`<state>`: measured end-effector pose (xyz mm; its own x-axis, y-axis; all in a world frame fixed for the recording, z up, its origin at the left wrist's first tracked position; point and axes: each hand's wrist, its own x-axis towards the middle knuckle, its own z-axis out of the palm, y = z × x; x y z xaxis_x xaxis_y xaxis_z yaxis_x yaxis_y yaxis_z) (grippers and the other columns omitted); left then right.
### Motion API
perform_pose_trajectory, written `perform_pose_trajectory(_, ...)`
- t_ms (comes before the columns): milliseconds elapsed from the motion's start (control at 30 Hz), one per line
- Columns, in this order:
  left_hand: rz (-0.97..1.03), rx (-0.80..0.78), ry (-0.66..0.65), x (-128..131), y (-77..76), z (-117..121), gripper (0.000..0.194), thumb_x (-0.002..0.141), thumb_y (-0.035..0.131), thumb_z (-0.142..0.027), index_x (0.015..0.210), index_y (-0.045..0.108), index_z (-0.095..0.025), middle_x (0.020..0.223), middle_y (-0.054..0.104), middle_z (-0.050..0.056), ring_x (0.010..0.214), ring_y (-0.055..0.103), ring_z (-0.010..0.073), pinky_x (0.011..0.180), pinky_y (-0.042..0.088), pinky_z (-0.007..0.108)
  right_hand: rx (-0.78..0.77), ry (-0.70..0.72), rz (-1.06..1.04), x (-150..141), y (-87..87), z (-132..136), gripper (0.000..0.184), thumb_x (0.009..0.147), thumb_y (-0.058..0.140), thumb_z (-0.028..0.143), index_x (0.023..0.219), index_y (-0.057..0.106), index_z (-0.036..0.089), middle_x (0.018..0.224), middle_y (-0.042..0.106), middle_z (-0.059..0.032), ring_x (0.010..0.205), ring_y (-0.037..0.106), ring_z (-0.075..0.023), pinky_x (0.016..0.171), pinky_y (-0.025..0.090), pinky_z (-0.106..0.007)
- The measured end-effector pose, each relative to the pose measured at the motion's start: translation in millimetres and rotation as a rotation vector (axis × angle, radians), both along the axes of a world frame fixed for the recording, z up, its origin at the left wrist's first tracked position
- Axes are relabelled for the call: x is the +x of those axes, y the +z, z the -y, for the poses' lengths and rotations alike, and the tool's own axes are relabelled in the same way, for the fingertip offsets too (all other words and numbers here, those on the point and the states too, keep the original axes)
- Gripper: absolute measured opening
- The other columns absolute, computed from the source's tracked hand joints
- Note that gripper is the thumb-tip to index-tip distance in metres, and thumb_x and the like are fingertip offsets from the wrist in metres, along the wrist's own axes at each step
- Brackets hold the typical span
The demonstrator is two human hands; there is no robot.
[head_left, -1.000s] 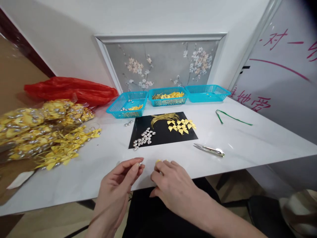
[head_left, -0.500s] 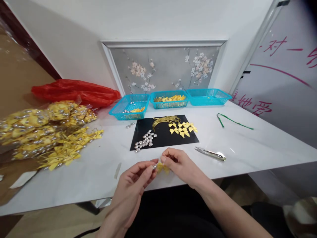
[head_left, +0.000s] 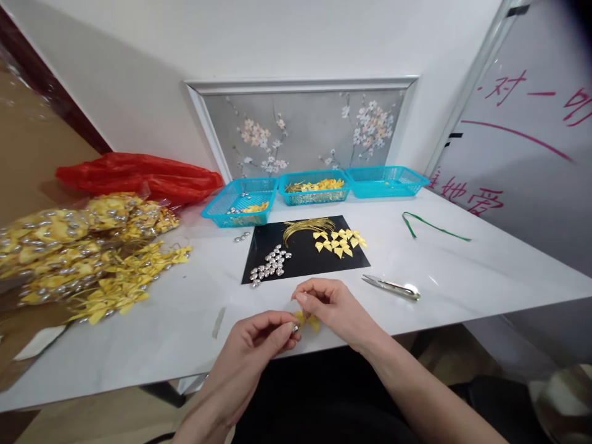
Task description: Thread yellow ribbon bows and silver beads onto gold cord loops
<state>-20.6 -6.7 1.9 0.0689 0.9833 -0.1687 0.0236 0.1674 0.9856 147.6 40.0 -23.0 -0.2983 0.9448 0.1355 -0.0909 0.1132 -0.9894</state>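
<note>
My left hand [head_left: 261,345] pinches a shiny silver bead [head_left: 295,328] between thumb and fingertips, at the table's front edge. Close beside it, my right hand [head_left: 330,308] is closed in a pinch; whatever its fingertips hold is too fine to make out. A yellow ribbon piece [head_left: 311,321] shows between the two hands, partly hidden by them. Beyond lies a black mat [head_left: 305,262] bearing loose silver beads [head_left: 272,264], a bundle of gold wires [head_left: 308,228] and several folded yellow petals [head_left: 340,242].
Thread snips [head_left: 392,287] lie to the right, with a green tie [head_left: 435,228] behind. Blue baskets [head_left: 240,216] line the wall, some holding yellow pieces. At left are bagged yellow beaded flowers [head_left: 50,231], loose ones [head_left: 124,287] and a red bag [head_left: 139,179].
My left hand has moved slightly right and down with the bead, closer to the yellow piece. The right hand has shifted a little left. The view has tilted slightly.
</note>
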Motion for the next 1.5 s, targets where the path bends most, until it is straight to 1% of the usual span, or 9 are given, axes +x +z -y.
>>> perform_pose_trajectory(167, -0.006, 0.041, -0.004, -1, 5.6, 0, 0.018, 0.073, 0.082, -0.040, 0.077, 0.081, -0.023, 0.113, 0.073, 0.007, 0.071, 0.064, 0.0129, 0.075, 0.054, 0.024, 0.040, 0.059, 0.015, -3, 2.9, 2, 0.014, 0.087, 0.062, 0.028, 0.089, 0.070, 0.017, 0.069, 0.066, 0.0010, 0.062, 0.063, -0.0134, 0.061, 0.048, -0.025)
perform_pose_trajectory(367, -0.021, -0.020, -0.150, -4, 3.7, -5, 0.019, 0.074, 0.082, -0.038, 0.075, 0.079, -0.020, 0.081, 0.072, 0.006, 0.074, 0.064, 0.0171, 0.070, 0.052, 0.025, 0.054, 0.052, 0.045, -5, 2.2, -3, 0.015, 0.085, 0.063, 0.029, 0.089, 0.072, 0.017, 0.067, 0.066, 0.0008, 0.059, 0.061, -0.0127, 0.058, 0.048, -0.024)
perform_pose_trajectory(567, -0.046, -0.069, -0.199, -12, -1.4, -5, 0.021, 0.079, 0.078, -0.041, 0.082, 0.078, -0.020, 0.079, 0.071, 0.003, 0.075, 0.060, 0.0146, 0.071, 0.047, 0.022, 0.101, 0.028, 0.117, 0, -5.4, -9, 0.026, 0.091, 0.056, 0.035, 0.100, 0.072, 0.016, 0.068, 0.066, -0.0003, 0.057, 0.060, -0.0124, 0.055, 0.048, -0.023)
perform_pose_trajectory(700, -0.087, -0.065, -0.191, -15, 0.1, -4, 0.021, 0.081, 0.076, -0.041, 0.085, 0.079, -0.021, 0.083, 0.071, 0.003, 0.078, 0.058, 0.0154, 0.073, 0.047, 0.023, 0.227, -0.003, 0.275, 4, -1.4, -5, 0.020, 0.092, 0.059, 0.027, 0.103, 0.073, 0.018, 0.073, 0.069, -0.0012, 0.056, 0.056, -0.0117, 0.056, 0.047, -0.024)
perform_pose_trajectory(833, -0.120, -0.034, -0.195, -14, 5.7, -4, 0.020, 0.080, 0.077, -0.042, 0.082, 0.079, -0.022, 0.079, 0.070, 0.002, 0.079, 0.059, 0.0171, 0.074, 0.048, 0.025, 0.436, -0.046, 0.456, 8, 11.2, 7, 0.024, 0.093, 0.055, 0.014, 0.109, 0.072, 0.022, 0.120, 0.065, -0.0083, 0.073, 0.062, -0.0128, 0.076, 0.050, -0.030)
perform_pose_trajectory(967, -0.111, -0.022, -0.194, -11, 10.7, -2, 0.021, 0.078, 0.079, -0.041, 0.078, 0.079, -0.020, 0.073, 0.068, 0.000, 0.075, 0.057, 0.0149, 0.071, 0.047, 0.022, 0.621, 0.053, 0.594, 7, 19.5, 15, 0.023, 0.084, 0.060, 0.000, 0.087, 0.070, 0.020, 0.090, 0.068, -0.0032, 0.079, 0.063, -0.0168, 0.074, 0.047, -0.026)
perform_pose_trajectory(1067, -0.063, -0.051, -0.149, -11, 8.8, -1, 0.020, 0.076, 0.082, -0.038, 0.081, 0.081, -0.019, 0.077, 0.072, 0.002, 0.075, 0.060, 0.0138, 0.072, 0.049, 0.019, 0.667, 0.037, 0.642, 6, 17.3, 15, 0.023, 0.080, 0.063, -0.004, 0.077, 0.067, 0.019, 0.070, 0.061, -0.0001, 0.065, 0.057, -0.0157, 0.062, 0.044, -0.025)
perform_pose_trajectory(1267, 0.135, -0.089, 0.091, -11, -1.1, -3, 0.027, 0.066, 0.089, -0.041, 0.083, 0.081, -0.022, 0.094, 0.080, 0.005, 0.089, 0.072, 0.0152, 0.082, 0.056, 0.017, 0.589, -0.243, 0.481, 5, 6.4, 21, 0.024, 0.090, 0.053, 0.000, 0.089, 0.071, 0.016, 0.086, 0.064, -0.0057, 0.073, 0.061, -0.0156, 0.065, 0.049, -0.025)
perform_pose_trajectory(1500, 0.236, -0.057, 0.229, -3, 0.3, -1, 0.033, 0.054, 0.096, -0.036, 0.078, 0.079, -0.021, 0.085, 0.080, 0.002, 0.085, 0.075, 0.0143, 0.079, 0.057, 0.014, 0.541, -0.273, 0.300, 0, 8.2, 37, 0.020, 0.090, 0.057, 0.006, 0.086, 0.074, 0.015, 0.075, 0.059, -0.0022, 0.064, 0.058, -0.0122, 0.060, 0.048, -0.022)
